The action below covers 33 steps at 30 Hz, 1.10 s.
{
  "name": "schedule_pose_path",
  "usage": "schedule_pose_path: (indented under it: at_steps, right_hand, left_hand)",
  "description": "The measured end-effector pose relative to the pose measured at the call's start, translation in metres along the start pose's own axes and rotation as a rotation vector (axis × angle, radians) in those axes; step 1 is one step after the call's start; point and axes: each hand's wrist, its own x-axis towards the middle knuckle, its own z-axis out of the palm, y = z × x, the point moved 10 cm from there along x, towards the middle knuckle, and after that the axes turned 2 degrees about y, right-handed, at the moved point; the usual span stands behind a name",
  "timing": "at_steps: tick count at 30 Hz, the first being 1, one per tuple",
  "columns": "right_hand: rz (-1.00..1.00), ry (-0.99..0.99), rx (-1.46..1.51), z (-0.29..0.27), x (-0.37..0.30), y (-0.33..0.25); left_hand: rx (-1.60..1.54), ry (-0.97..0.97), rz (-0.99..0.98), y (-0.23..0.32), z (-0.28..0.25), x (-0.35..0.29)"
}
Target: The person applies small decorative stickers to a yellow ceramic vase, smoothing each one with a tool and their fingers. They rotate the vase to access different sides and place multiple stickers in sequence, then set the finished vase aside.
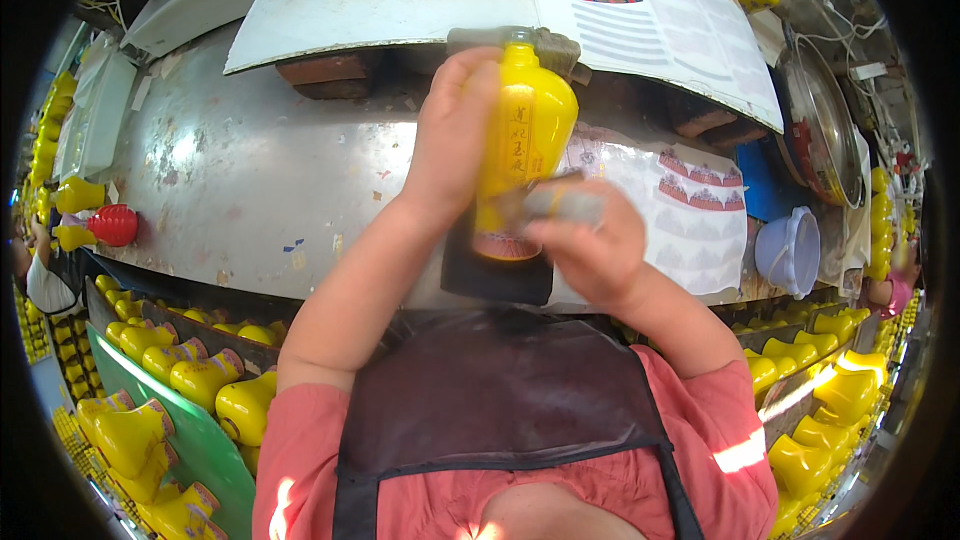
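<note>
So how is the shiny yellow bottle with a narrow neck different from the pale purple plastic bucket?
Colour: the shiny yellow bottle is bright, while the pale purple plastic bucket is much softer in shade.
Markings: the bottle has writing down its front; no writing shows on the bucket.
Touch: the person's bare left hand holds the bottle; no hand touches the bucket.
Both look rounded.

We see the left hand (450, 130) gripping a yellow bottle (540, 120) above the tabletop (290, 180) near edge; right hand (605, 250) holds a blurred grey tool (568, 206). Lilac bucket (790, 254): near-right corner.
</note>
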Motion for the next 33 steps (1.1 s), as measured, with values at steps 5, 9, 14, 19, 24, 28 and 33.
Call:
schedule_pose_path:
  at_steps: [5, 9, 14, 19, 24, 28, 33]
  right_hand:
    - [-0.049, -0.165, -0.197, 0.016, 0.006, -0.024]
    - [-0.105, -0.277, -0.216, 0.042, 0.017, -0.036]
    - [-0.045, -0.346, -0.358, 0.044, 0.043, -0.011]
    - [0.168, -0.038, -0.232, -0.013, 0.075, 0.061]
    - [0.387, -0.198, -0.150, 0.008, 0.086, 0.098]
    - [0.372, -0.205, -0.219, 0.013, 0.094, 0.102]
    - [0.186, -0.123, -0.279, -0.002, 0.082, 0.086]
  left_hand:
    - [0.059, -0.054, 0.046, 0.013, 0.003, -0.004]
    - [0.037, -0.039, 0.038, 0.020, -0.003, -0.004]
    - [0.035, -0.078, 0.116, 0.010, -0.012, -0.023]
    - [0.727, -0.082, 0.308, -0.003, -0.008, -0.051]
    - [0.858, -0.229, 0.260, -0.011, -0.006, -0.070]
    - [0.883, -0.292, 0.190, -0.017, -0.009, -0.078]
    - [0.794, -0.413, 0.185, -0.014, -0.007, -0.089]
